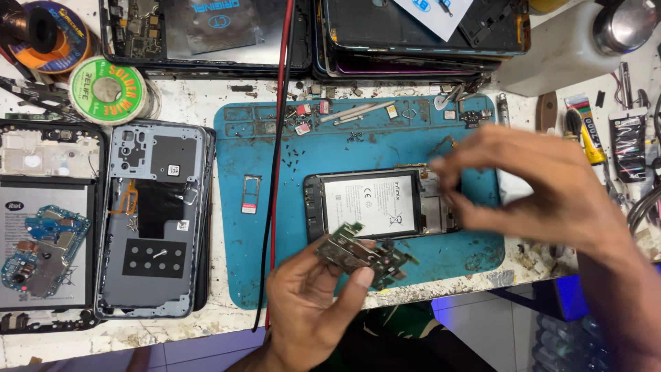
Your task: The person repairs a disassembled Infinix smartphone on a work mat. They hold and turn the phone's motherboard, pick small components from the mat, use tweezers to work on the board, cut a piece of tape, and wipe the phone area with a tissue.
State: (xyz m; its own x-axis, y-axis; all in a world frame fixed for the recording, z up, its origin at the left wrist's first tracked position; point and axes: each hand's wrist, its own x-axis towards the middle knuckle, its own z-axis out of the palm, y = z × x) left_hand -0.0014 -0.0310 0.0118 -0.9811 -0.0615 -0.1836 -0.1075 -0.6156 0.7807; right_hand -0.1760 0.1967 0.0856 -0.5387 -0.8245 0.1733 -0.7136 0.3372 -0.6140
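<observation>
My left hand (313,303) holds a small green circuit board (361,253) by its edge, just above the front edge of the blue work mat (275,145). An opened phone (379,204) with a white-labelled battery lies on the mat behind the board. My right hand (544,186) hovers blurred over the phone's right end, fingers curled toward each other; I cannot tell whether it holds anything. A SIM tray (250,193) lies on the mat to the left.
Red and black wires (277,158) run down across the mat. Two opened phone frames (155,217) (45,220) lie at the left. Solder wire spools (108,91) sit at the back left. Stacked phones (413,34) line the back. Tools (606,138) lie at the right.
</observation>
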